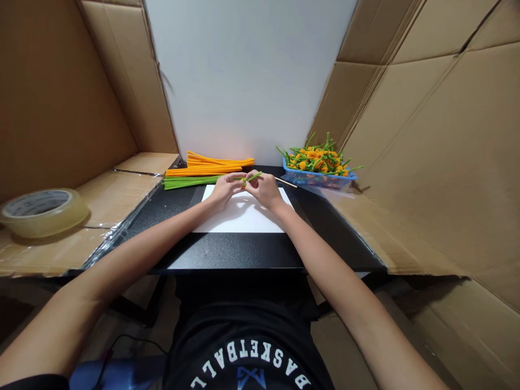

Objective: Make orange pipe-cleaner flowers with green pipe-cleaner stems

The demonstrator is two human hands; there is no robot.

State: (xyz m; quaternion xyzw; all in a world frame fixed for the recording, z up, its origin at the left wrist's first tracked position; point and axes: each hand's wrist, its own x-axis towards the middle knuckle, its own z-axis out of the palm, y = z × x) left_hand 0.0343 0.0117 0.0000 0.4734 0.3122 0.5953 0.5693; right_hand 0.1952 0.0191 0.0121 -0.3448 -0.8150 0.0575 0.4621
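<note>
Over the white sheet (239,219), my left hand (225,189) and my right hand (265,190) meet fingertip to fingertip. Between them is a green pipe cleaner (254,176), with a small bit of orange showing at the fingers; both hands pinch this piece. Its lower part is hidden by the fingers. Just beyond my left hand lie a bundle of green pipe cleaners (189,182) and bundles of orange pipe cleaners (203,170). A thin pale stick (286,182) rests behind my right hand.
A blue basket (317,178) heaped with orange and green pipe-cleaner pieces (317,157) stands at the back right. On the left, a big roll of clear tape (44,214) sits on cardboard. Cardboard walls (442,146) flank the black table (239,252), with a pale wall behind.
</note>
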